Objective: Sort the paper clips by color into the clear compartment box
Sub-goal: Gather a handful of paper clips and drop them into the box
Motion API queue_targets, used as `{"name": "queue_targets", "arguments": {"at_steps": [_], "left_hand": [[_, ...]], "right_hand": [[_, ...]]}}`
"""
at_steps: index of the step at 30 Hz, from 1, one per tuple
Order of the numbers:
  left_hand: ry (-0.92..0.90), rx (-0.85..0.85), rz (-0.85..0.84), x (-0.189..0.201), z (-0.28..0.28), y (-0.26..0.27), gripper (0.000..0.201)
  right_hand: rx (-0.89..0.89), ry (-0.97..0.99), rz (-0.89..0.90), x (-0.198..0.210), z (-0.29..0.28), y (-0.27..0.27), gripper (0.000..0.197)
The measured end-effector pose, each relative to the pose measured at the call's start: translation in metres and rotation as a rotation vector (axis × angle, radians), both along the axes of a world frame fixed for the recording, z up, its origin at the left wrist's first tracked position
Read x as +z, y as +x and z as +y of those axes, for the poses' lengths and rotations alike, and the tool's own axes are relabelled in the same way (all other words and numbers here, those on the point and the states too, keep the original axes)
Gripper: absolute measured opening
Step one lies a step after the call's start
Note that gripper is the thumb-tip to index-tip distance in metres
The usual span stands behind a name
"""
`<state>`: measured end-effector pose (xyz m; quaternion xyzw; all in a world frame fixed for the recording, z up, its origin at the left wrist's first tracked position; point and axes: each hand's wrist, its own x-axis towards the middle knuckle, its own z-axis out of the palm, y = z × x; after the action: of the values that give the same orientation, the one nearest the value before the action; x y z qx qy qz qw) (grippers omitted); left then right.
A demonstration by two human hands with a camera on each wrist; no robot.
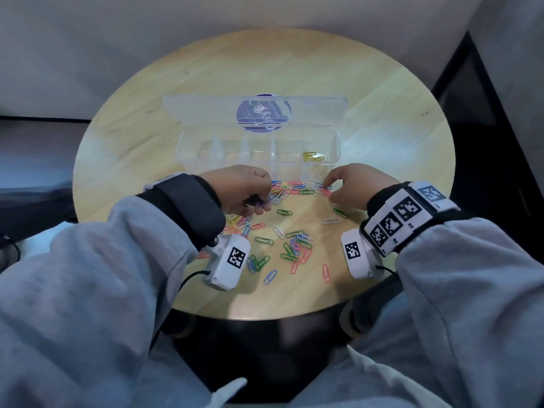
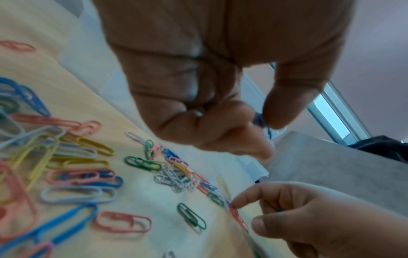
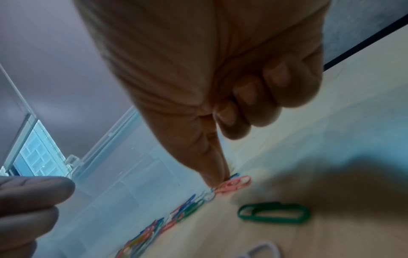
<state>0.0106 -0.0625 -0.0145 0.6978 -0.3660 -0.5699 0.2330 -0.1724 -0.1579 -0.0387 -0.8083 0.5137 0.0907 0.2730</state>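
Observation:
The clear compartment box stands with its lid up, and yellow clips lie in its right end compartment. Mixed coloured paper clips are strewn in front of it. My left hand is curled and pinches a blue clip between thumb and forefinger above the pile. The forefinger tip of my right hand presses down on the end of a pink clip in the row along the box front. The thumb stays apart and the other fingers are curled in.
The round wooden table ends close behind the loose clips, near my wrists. A green clip lies alone just right of the pink one. A dense heap of yellow, pink and blue clips sits under my left hand.

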Motion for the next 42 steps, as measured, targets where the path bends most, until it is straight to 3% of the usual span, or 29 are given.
{"name": "queue_targets", "arguments": {"at_steps": [6,9,17,19,23,26,30,34,39,42], "left_hand": [[0.025,0.032,0.015,-0.003,0.001,-0.002,0.036],[0.051,-0.016,-0.009,-0.003,0.001,-0.008,0.041],[0.108,-0.011,0.007,-0.003,0.001,-0.011,0.032],[0.138,-0.087,-0.129,-0.001,0.001,-0.014,0.027],[0.102,-0.544,-0.571,0.003,0.013,-0.013,0.014],[0.167,-0.703,-0.768,0.004,0.025,-0.013,0.016],[0.205,-0.815,-0.826,-0.004,0.034,-0.012,0.018],[0.194,-0.881,-0.838,-0.007,0.041,-0.014,0.018],[0.134,-0.935,-0.844,-0.015,0.045,-0.015,0.013],[0.079,-0.924,-0.828,-0.019,0.044,-0.014,0.013]], "right_hand": [[0.001,-0.007,-0.002,-0.001,0.001,0.001,0.011],[0.013,-0.017,0.033,0.0,0.004,0.002,0.013],[0.079,0.061,0.168,0.0,0.008,0.01,0.023],[0.081,0.073,0.161,0.001,0.009,0.009,0.021],[0.072,0.073,0.131,0.003,0.011,0.008,0.012],[0.078,0.082,0.131,0.003,0.013,0.009,0.011],[0.089,0.093,0.126,0.002,0.014,0.009,0.003],[0.086,0.143,0.085,0.005,0.017,0.006,0.015],[0.047,0.201,-0.091,0.012,0.016,0.001,0.016],[0.042,0.342,-0.196,0.011,0.017,-0.001,0.021]]}}
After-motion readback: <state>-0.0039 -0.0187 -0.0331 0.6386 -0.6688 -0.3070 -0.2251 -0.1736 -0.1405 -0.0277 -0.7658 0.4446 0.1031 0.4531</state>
